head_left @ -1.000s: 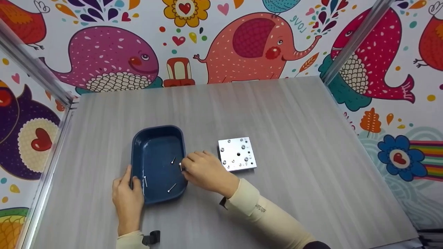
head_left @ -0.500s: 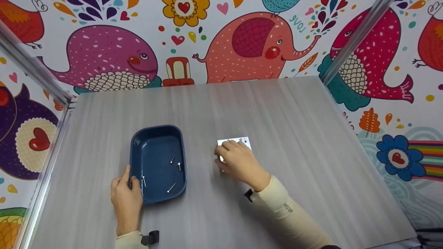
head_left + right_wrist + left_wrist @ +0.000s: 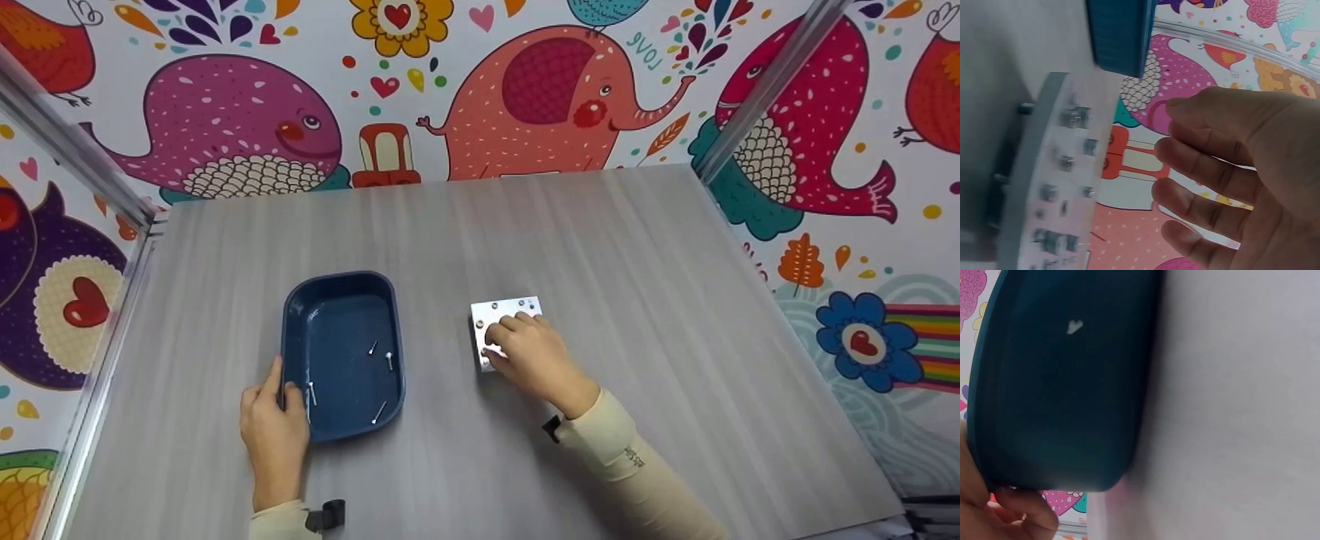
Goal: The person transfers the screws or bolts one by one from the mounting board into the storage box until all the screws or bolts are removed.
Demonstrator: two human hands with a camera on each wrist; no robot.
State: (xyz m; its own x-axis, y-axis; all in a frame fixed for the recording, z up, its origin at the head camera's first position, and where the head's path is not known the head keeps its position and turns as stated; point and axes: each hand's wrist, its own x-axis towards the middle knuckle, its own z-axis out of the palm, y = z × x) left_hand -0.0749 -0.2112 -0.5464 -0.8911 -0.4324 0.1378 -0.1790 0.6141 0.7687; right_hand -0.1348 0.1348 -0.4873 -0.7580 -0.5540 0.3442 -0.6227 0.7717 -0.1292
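My left hand point(image 3: 276, 435) grips the left wall of a dark blue plastic tray point(image 3: 337, 322), near its front left corner. Inside the tray lie several loose metal screws, among them a short screw point(image 3: 389, 361) near the right wall and a longer screw point(image 3: 379, 412) at the front. To the right, a square silver metal plate point(image 3: 487, 311) with screws and holes sits on the table, partly hidden by my right hand point(image 3: 536, 356) hovering over it. In the right wrist view the loosely bent fingers point(image 3: 1185, 197) hold nothing and stand apart from the screw heads point(image 3: 1075, 116) on the plate.
The grey wood-grain table point(image 3: 675, 337) reaches back to walls printed with cartoon animals. Metal rails run up the corners, one rail point(image 3: 82, 142) at left and another rail point(image 3: 772, 90) at right.
My right hand let go of a short screw inside the tray's right side and moved right, over the metal plate. The front screw in the tray shifted slightly. The left hand stayed put.
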